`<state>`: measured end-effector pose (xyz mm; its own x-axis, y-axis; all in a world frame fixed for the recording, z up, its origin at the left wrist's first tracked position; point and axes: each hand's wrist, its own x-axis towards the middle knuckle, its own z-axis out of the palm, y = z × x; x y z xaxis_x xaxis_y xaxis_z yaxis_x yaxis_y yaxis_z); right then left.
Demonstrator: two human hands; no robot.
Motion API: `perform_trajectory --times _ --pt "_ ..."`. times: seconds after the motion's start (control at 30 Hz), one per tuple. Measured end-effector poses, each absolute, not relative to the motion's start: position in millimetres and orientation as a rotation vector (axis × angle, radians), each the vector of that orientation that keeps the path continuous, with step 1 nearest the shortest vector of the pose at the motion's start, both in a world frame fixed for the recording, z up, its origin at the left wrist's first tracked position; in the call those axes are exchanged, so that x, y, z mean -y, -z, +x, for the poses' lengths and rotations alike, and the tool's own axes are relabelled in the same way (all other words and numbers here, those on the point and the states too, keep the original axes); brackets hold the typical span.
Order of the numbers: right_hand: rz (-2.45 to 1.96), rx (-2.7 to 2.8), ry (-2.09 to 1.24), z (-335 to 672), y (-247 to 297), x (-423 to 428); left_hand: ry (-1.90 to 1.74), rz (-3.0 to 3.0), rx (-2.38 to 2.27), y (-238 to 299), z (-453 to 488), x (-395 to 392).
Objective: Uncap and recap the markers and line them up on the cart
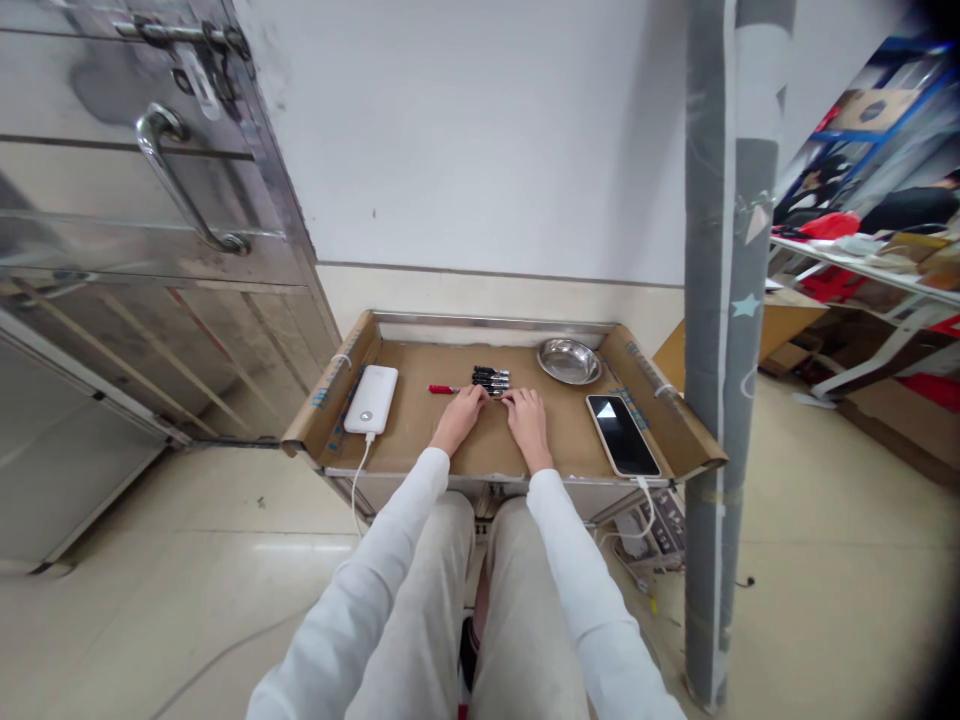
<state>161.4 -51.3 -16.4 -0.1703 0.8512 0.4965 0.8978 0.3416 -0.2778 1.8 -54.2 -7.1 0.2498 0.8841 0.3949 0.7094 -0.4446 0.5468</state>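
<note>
Left hand + right hand | near black pens | red pen leftward

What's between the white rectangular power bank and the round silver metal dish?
Head view: a slim red pen, then slim black pens side by side.

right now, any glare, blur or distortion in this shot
In the head view, a bright reflection sits on the phone; the metal dish shows highlights; the metal door leans, likely wide-angle distortion; the right-hand corners go black; the black pens by the left hand and right hand look slightly soft.
</note>
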Motion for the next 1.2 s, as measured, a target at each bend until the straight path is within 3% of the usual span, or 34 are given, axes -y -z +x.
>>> perform_trajectory --times 0.5,0.67,0.93,1.2 --pt "-1.321 2.152 0.021 159.1 10.0 54.9 -1.052 2.304 -1.338 6.3 2.7 54.3" --pt "-1.439 2.064 0.127 160.4 12.1 55.1 -1.042 2.437 -1.4 5.5 3.6 52.7" --pt "-1.658 1.88 0.179 163.8 12.8 55.3 -0.727 2.618 -1.617 2.9 4.0 56.3" --pt "-1.724 1.875 0.168 162.9 11.9 57.3 -0.845 2.535 -1.746 1.5 4.4 57.3"
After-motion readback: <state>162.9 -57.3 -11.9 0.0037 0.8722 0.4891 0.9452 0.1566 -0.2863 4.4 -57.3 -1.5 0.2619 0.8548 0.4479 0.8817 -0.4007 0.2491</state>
